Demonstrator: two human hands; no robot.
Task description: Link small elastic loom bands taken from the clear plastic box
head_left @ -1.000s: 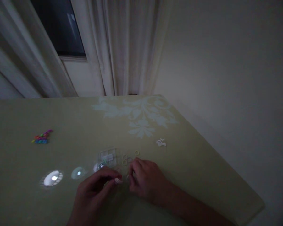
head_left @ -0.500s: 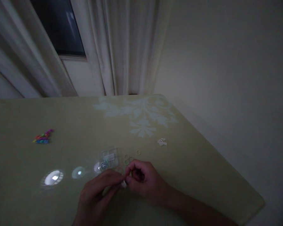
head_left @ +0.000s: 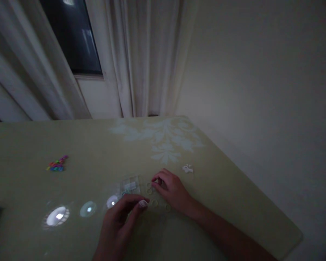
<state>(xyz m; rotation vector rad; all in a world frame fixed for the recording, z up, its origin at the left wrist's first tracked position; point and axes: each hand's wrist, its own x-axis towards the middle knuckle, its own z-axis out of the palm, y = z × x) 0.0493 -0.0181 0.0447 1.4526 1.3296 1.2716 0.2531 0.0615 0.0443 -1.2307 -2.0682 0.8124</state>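
Note:
The room is dim. My left hand (head_left: 119,223) is low in the middle, thumb and fingers pinched together around a small pale bit at their tips. My right hand (head_left: 171,190) lies further forward on the yellow-green table (head_left: 97,152). Its fingers are curled down over a spot among several small pale rings (head_left: 154,203). What they pinch is hidden. A small clear plastic bag (head_left: 130,185) lies just left of the right hand's fingertips.
A little heap of coloured bands (head_left: 57,165) lies at the left, and a small white piece (head_left: 187,168) at the right. Lamp reflections (head_left: 56,215) shine on the tabletop. Curtains (head_left: 136,58) and a dark window (head_left: 70,32) are behind. The table's right edge runs diagonally.
My right hand has moved forward, away from my left hand, to the rings beside the clear bag. The left hand has stayed pinched and has shifted slightly right. The view has tilted a little.

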